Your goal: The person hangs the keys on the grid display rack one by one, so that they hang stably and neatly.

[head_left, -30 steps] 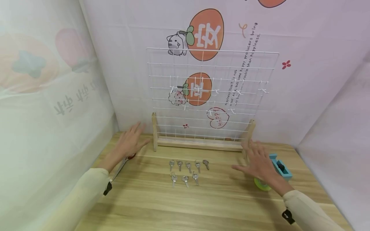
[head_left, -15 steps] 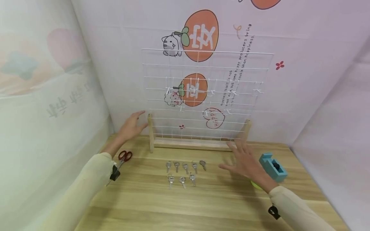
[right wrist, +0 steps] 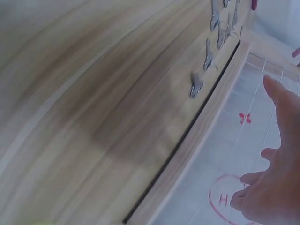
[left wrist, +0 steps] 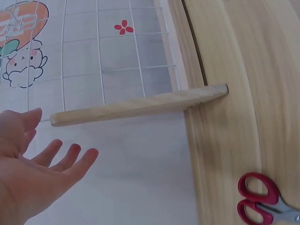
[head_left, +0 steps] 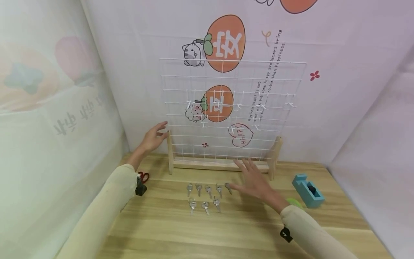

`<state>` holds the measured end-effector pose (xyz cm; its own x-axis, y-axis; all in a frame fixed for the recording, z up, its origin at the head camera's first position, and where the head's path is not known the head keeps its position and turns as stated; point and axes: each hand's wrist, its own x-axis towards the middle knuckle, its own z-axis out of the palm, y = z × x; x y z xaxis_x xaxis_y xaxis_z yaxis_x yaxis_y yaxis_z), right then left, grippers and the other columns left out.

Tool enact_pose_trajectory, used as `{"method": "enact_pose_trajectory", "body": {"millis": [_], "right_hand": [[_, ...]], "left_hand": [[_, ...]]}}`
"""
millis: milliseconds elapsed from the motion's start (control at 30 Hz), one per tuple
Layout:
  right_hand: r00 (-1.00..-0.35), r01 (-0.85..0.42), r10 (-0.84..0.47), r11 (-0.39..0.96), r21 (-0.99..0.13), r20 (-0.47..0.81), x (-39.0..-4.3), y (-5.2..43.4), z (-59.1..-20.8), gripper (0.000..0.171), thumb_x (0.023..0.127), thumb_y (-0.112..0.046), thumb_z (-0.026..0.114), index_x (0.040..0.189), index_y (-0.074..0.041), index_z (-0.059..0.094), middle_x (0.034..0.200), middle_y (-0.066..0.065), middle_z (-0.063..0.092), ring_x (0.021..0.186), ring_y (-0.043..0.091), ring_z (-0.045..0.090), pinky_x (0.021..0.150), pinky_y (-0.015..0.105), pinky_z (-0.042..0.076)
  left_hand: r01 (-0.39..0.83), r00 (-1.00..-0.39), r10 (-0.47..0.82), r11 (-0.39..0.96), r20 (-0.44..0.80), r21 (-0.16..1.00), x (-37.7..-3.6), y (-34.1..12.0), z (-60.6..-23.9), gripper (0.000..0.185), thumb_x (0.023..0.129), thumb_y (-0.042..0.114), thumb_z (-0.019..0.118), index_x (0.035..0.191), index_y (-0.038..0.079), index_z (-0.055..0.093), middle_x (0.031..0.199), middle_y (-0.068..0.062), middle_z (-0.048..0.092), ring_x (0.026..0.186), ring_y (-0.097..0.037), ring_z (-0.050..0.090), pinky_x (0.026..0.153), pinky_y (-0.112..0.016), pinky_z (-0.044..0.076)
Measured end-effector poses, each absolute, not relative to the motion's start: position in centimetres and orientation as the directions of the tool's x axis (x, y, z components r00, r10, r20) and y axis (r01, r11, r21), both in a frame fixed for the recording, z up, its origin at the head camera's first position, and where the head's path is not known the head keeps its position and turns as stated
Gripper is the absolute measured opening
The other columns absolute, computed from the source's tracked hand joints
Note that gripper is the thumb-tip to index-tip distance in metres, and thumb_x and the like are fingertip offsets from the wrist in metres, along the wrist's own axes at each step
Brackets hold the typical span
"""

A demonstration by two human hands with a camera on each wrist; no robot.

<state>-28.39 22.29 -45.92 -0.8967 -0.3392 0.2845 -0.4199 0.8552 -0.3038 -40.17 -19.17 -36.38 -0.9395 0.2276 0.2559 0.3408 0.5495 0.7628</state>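
- My left hand (head_left: 152, 138) hovers with fingers spread and loose, holding nothing, just beside the left wooden upright (head_left: 169, 153) of the white wire grid panel (head_left: 231, 108) that stands at the back of the pale wooden table (head_left: 207, 230).
- My right hand (head_left: 255, 181) hangs over the table with fingers straight and splayed, gripping nothing; its thumb side is near the rightmost of the small silver metal keys (head_left: 207, 196).
- The keys lie flat in two short rows in front of the grid's wooden base rail (head_left: 220, 164), five behind and three in front.
- I judge them light, stiff and slick, lying too flat to scoop easily; a pinch on the round head, thumb against forefinger, looks the best hold.
- The grid looks light and springy, so the wooden posts seem the firmest place to steady it.
- Red-handled scissors (left wrist: 262, 199) lie at the left; a blue tape dispenser (head_left: 307, 190) stands at the right.
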Motion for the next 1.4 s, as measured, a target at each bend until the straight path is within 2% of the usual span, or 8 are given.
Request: {"method": "enact_pose_trajectory", "body": {"millis": [67,233,467,667,867,1167,1267,1400], "right_hand": [[-0.895,-0.428,-0.350,0.846,-0.318,0.275,-28.6,21.2,-46.2,0.098,0.086,-0.059,0.079,0.159,-0.007,0.039,0.164,0.029,0.031,0.152,0.052,0.021,0.119,0.071,0.026],[-0.888,-0.455,-0.387,0.821,-0.344,0.250,-29.0,18.7,-46.8,0.092,0.089,-0.051,0.080,0.159,-0.007,0.040,0.164,0.028,0.030,0.153,0.049,0.023,0.122,0.066,0.025],[-0.881,-0.473,-0.415,0.765,-0.437,0.227,-29.3,15.6,-47.6,0.088,0.090,-0.044,0.081,0.158,-0.006,0.041,0.163,0.027,0.033,0.152,0.048,0.027,0.122,0.065,0.026],[-0.874,-0.483,-0.431,0.728,-0.486,0.222,-29.6,13.1,-47.8,0.081,0.092,-0.038,0.081,0.156,-0.004,0.043,0.159,0.027,0.040,0.149,0.047,0.035,0.120,0.063,0.033],[-0.865,-0.492,-0.454,0.686,-0.537,0.213,-30.1,11.0,-48.3,0.075,0.094,-0.033,0.080,0.156,-0.008,0.045,0.158,0.021,0.043,0.143,0.040,0.044,0.113,0.058,0.045],[-0.863,-0.484,-0.481,0.702,-0.523,0.154,-31.3,9.0,-49.4,0.057,0.095,-0.028,0.079,0.142,-0.003,0.060,0.159,0.022,0.041,0.146,0.040,0.041,0.117,0.055,0.042],[-0.856,-0.500,-0.492,0.707,-0.500,0.161,-31.7,8.3,-49.7,0.048,0.095,-0.026,0.079,0.136,-0.003,0.064,0.154,0.022,0.048,0.145,0.040,0.042,0.118,0.056,0.041],[-0.849,-0.512,-0.504,0.710,-0.484,0.158,-32.0,7.4,-49.8,0.040,0.096,-0.021,0.077,0.130,-0.002,0.068,0.142,0.018,0.061,0.138,0.038,0.050,0.114,0.053,0.046]], "left_hand": [[0.316,-0.947,0.220,0.521,0.233,0.793,-40.4,-18.9,-36.5,0.057,0.109,0.016,0.055,0.161,0.005,0.034,0.160,-0.028,0.039,0.135,-0.050,0.051,0.102,-0.056,0.054],[0.284,-0.956,0.208,0.471,0.208,0.835,-40.7,-18.3,-36.5,0.051,0.110,0.015,0.053,0.159,0.009,0.041,0.159,-0.027,0.041,0.136,-0.046,0.053,0.094,-0.056,0.059],[0.247,-0.964,0.195,0.388,0.183,0.888,-41.0,-18.1,-36.6,0.046,0.110,0.010,0.051,0.156,0.007,0.046,0.156,-0.028,0.045,0.141,-0.046,0.047,0.096,-0.059,0.057],[0.188,-0.972,0.198,0.310,0.130,0.932,-41.0,-18.3,-36.8,0.045,0.110,0.004,0.050,0.154,0.001,0.046,0.158,-0.028,0.042,0.143,-0.047,0.044,0.099,-0.060,0.055],[0.147,-0.975,0.199,0.253,0.097,0.956,-41.0,-18.3,-36.9,0.044,0.110,0.004,0.048,0.154,-0.001,0.045,0.158,-0.027,0.041,0.140,-0.047,0.045,0.100,-0.056,0.056],[0.121,-0.981,0.171,0.204,0.087,0.971,-41.1,-18.1,-36.8,0.044,0.108,0.001,0.050,0.152,0.001,0.049,0.156,-0.028,0.044,0.137,-0.050,0.046,0.098,-0.058,0.056],[0.128,-0.983,0.157,0.210,0.096,0.969,-41.1,-17.9,-36.6,0.045,0.107,-0.003,0.051,0.152,0.003,0.051,0.155,-0.027,0.047,0.137,-0.050,0.048,0.097,-0.060,0.056],[0.128,-0.985,0.142,0.248,0.095,0.960,-41.0,-17.9,-36.2,0.044,0.105,-0.004,0.052,0.149,0.003,0.054,0.153,-0.025,0.050,0.136,-0.046,0.051,0.097,-0.058,0.057]]}}
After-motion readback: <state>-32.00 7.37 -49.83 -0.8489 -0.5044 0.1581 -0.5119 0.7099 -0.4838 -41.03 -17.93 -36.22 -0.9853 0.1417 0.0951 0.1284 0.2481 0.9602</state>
